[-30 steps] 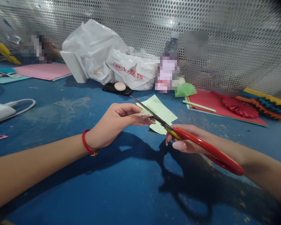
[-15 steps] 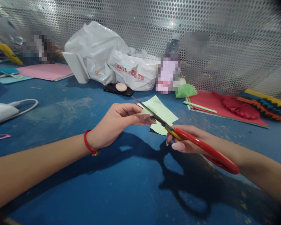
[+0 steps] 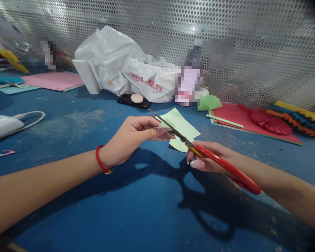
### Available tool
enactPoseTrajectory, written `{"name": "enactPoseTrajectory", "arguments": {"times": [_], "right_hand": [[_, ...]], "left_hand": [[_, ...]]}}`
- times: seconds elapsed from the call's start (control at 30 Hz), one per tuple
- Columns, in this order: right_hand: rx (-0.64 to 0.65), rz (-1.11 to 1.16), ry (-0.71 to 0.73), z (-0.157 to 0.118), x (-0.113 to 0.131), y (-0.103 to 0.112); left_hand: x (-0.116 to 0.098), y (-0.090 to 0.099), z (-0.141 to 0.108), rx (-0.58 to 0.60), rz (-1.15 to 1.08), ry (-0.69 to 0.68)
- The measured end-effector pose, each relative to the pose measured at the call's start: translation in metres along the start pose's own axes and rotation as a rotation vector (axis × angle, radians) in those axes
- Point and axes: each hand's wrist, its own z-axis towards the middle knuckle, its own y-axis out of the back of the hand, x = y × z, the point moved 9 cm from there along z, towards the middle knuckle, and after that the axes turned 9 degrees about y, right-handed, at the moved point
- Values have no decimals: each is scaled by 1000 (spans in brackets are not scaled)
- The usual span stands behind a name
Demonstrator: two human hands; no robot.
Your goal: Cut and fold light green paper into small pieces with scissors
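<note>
Glossy plstc scissor hdls, matt ppr

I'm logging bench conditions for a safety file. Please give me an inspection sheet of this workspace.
Surface: blue table, scuffed and marked.
Job's things: red-handled scissors, blades apart; pale green paper between them.
Clutter: white plastic bags, pink scrap, red paper.
Grippers: bare hands; left hand pinches the paper, right hand holds the scissors.
Cables: white cable looping from a white device, left side.
Surroundings: perforated metal panel behind; spills, nothing seen.
</note>
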Motion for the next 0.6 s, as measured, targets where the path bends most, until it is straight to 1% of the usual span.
{"name": "enactPoseTrajectory", "arguments": {"times": [0.33, 0.6], "right_hand": [[16, 42, -32, 1, 0, -4], [34, -26, 2, 3, -5, -3]], "left_hand": [[0, -1, 0, 26, -41, -8], [-1, -1, 1, 24, -32, 0]]}}
